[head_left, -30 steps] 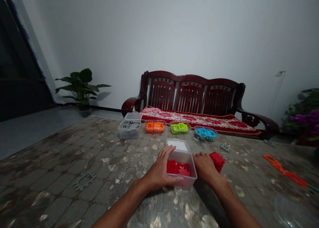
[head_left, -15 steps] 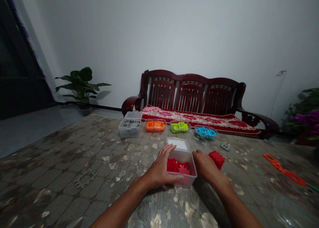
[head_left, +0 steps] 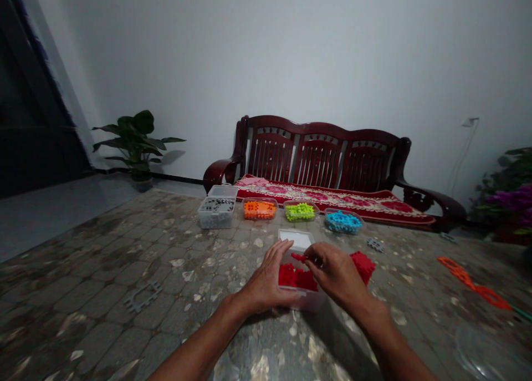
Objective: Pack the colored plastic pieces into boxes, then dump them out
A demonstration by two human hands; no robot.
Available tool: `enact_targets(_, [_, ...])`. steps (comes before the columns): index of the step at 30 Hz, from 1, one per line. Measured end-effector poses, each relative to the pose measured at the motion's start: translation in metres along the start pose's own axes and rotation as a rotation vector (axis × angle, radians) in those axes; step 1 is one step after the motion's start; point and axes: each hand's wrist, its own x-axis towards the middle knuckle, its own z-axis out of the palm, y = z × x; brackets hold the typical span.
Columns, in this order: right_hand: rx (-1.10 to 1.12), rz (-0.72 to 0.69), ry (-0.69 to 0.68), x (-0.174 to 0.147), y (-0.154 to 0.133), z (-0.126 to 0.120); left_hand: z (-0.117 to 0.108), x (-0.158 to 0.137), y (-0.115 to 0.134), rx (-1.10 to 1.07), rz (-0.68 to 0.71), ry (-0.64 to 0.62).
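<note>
1. Grey frame piece (head_left: 147,301): lies flat on the patterned table (head_left: 183,314), well apart from both hands.
2. Box of grey pieces (head_left: 216,220): lid open, at the far side; orange pieces (head_left: 260,209) sit in a clear tub beside it.
3. Left hand (head_left: 270,278): spread around the open box (head_left: 307,301), fingers along the left wall, thumb across the front; presumably to steady it.
4. Open box: before the person, lid (head_left: 296,238) laid back, leaving the mouth free; red pieces (head_left: 296,277) inside.
5. Single red piece (head_left: 297,256): pinched near its right end, above the box, which probably keeps the rest clear.
6. Green pieces (head_left: 300,211): in a far tub.
7. Right hand (head_left: 334,267): thumb and fingertips narrowed on the single red piece; it covers the box's right wall.
8. Blue pieces (head_left: 343,221): in a tub, behind.
9. Red block (head_left: 364,265): partly hidden by the right hand; contact cannot be told.
10. Orange linked piece (head_left: 468,282): far right, out of the way.
</note>
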Motion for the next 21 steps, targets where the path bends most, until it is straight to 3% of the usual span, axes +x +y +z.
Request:
enact_targets(5, [-0.127, 0.034, -0.091, 0.003, -0.006, 0.018, 0.000, -0.001, 0.000, 0.000, 0.014, 0.011])
enact_targets(12, [-0.123, 0.104, -0.128, 0.003, 0.002, -0.006, -0.001, 0.000, 0.003, -0.004, 0.010, 0.005])
enact_targets(18, [-0.235, 0.241, -0.016, -0.002, 0.044, -0.038, -0.002, 0.000, 0.005, -0.006, 0.001, -0.001])
enact_targets(21, [-0.309, 0.356, -0.037, -0.008, 0.072, -0.052, -0.003, -0.001, 0.006, -0.022, -0.003, -0.004])
